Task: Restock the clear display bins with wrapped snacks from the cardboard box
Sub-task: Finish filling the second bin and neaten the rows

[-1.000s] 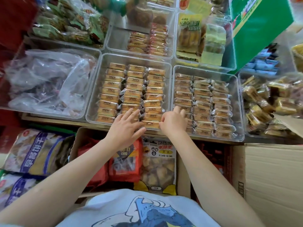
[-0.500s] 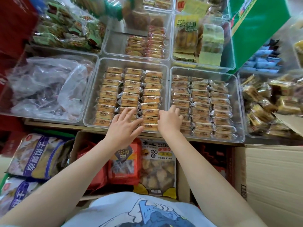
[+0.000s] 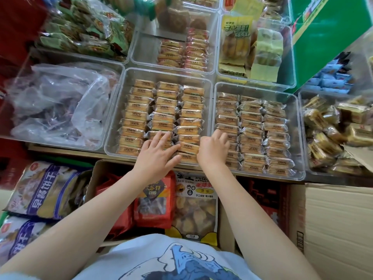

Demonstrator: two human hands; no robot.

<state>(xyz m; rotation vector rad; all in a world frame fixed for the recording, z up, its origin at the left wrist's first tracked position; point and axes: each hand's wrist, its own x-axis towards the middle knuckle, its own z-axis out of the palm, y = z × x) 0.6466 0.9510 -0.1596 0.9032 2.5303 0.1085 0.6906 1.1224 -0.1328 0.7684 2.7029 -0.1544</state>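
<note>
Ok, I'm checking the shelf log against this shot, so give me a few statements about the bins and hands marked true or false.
1. The left hand lies with spread fingers on the wrapped snacks in the middle bin. True.
2. The right hand is lifting a packet high above the bins. False: it is down at the near end, where the middle bin meets the right bin; what its grip holds is hidden.
3. The right bin holds three rows of packets. True.
4. The bin left of the middle one is filled with neat rows. False: it holds a crumpled clear plastic bag.
</note>
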